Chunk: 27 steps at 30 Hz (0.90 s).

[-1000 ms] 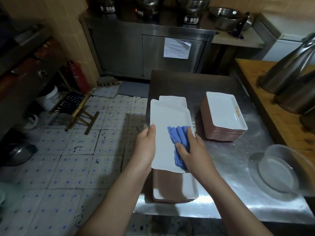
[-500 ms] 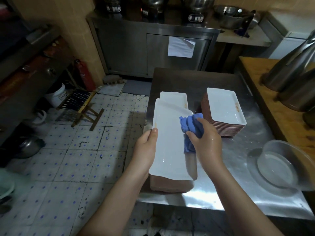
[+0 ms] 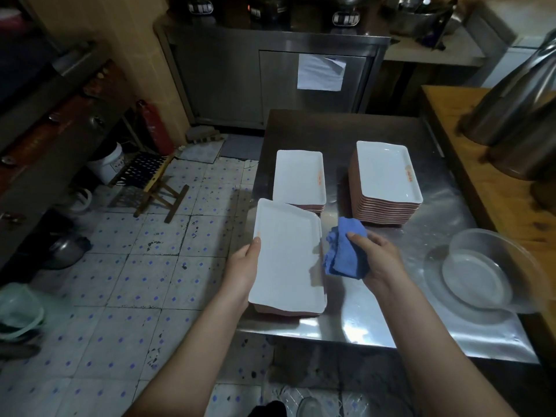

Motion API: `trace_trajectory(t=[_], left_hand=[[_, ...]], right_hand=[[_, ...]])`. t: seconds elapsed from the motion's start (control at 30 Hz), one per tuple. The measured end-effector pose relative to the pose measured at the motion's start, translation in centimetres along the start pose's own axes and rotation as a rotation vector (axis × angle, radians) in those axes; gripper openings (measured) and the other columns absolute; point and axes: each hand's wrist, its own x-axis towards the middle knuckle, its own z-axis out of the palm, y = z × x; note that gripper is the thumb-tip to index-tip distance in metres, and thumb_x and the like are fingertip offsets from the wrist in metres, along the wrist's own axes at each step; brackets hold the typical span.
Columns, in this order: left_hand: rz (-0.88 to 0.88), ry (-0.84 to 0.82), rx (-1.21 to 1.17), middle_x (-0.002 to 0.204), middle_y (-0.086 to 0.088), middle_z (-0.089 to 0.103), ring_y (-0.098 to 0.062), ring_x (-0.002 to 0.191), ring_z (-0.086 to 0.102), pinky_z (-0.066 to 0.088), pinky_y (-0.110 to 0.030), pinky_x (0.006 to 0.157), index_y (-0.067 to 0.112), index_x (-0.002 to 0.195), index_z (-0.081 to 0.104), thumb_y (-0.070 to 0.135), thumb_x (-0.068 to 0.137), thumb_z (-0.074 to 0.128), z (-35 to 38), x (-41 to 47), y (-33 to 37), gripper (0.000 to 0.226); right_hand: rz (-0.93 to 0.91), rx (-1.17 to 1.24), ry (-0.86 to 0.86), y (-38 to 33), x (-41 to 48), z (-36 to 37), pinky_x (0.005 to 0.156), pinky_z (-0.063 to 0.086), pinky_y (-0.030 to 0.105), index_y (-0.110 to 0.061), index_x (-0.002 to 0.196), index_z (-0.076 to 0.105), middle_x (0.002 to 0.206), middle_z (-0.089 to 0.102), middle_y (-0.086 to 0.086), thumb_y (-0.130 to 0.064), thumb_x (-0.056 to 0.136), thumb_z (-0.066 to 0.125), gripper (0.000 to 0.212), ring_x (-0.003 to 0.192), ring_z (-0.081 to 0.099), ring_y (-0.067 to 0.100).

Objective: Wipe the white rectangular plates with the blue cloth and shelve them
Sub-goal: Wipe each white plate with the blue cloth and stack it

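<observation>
Blue cloth (image 3: 346,254) now off plate (image 3: 285,260); orange print (image 3: 409,175) unreadable.

Pretty dim kitchen overall. Glare streaks the table (image 3: 376,323) along its front edge. At the table's right end the bowl (image 3: 493,236) and kettles (image 3: 517,115) smear with blur. Floor lines left of it bow, fisheye-style.

We note near plate (image 3: 285,260): plain white top, reddish-brown showing beneath its near edge. Cloth (image 3: 346,254): solid blue. Left stack (image 3: 299,179), right stack (image 3: 386,173): white tops, each with small orange mark near right rim; sides reddish-brown, banded. Table (image 3: 346,314): grey steel, bright glare patches. We see floor tiles (image 3: 135,266): off-white, blue diamond dots, dark chips. Counter (image 3: 481,176): orange-brown wood. Extinguisher (image 3: 153,127): red. Stool seat (image 3: 141,167): dark blue-and-white weave. Basin (image 3: 18,308): pale green.
</observation>
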Motion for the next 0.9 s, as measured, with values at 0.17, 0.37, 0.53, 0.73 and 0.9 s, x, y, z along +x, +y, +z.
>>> trace_trajectory(t=[0.17,0.37,0.53,0.73,0.9], left_hand=[[-0.017,0.003,0.047,0.082,0.002,0.072,-0.016,0.074,0.069,0.056,-0.027,0.063,0.02,0.083,0.068,0.04,0.095,0.048,0.7,1.1,-1.5,0.03],[0.168,0.163,0.561,0.071,-0.007,0.054,-0.021,0.064,0.049,0.033,-0.024,0.052,0.012,0.078,0.057,0.033,0.096,0.043,0.7,2.8,-2.6,0.031],[0.241,0.268,0.643,0.101,-0.006,0.044,-0.005,0.062,0.041,0.03,-0.02,0.053,0.004,0.094,0.068,0.028,0.096,0.049,1.3,3.5,-3.7,0.031],[0.232,0.212,0.718,0.116,-0.015,0.048,-0.021,0.086,0.05,0.039,-0.024,0.075,0.007,0.113,0.065,0.03,0.097,0.047,1.2,4.3,-4.9,0.034],[0.184,0.204,0.732,0.119,-0.016,0.049,-0.031,0.1,0.056,0.049,-0.036,0.087,0.009,0.117,0.059,0.034,0.095,0.047,1.5,5.0,-4.4,0.036]], right_hand=[[0.114,0.161,-0.181,0.0,-0.5,-0.5,0.053,0.055,0.038,0.009,0.11,0.057,0.093,0.07,0.025,-0.002,0.084,0.063,0.029,0.066,0.07,0.032],[0.15,0.165,-0.22,-0.1,-0.5,-0.4,0.048,0.055,0.038,0.006,0.102,0.059,0.081,0.072,0.021,0.0,0.085,0.062,0.017,0.058,0.069,0.03],[0.153,0.157,-0.249,0.3,-0.4,-0.6,0.057,0.057,0.052,0.008,0.114,0.056,0.083,0.071,0.022,-0.001,0.086,0.06,0.03,0.063,0.068,0.031],[0.153,0.158,-0.251,0.4,0.0,-0.7,0.054,0.056,0.045,0.008,0.119,0.052,0.083,0.07,0.024,-0.001,0.087,0.06,0.035,0.063,0.068,0.032],[0.101,0.18,-0.294,-0.2,0.7,-0.9,0.053,0.055,0.041,0.0,0.107,0.052,0.088,0.065,0.024,-0.005,0.091,0.056,0.017,0.063,0.067,0.029]])
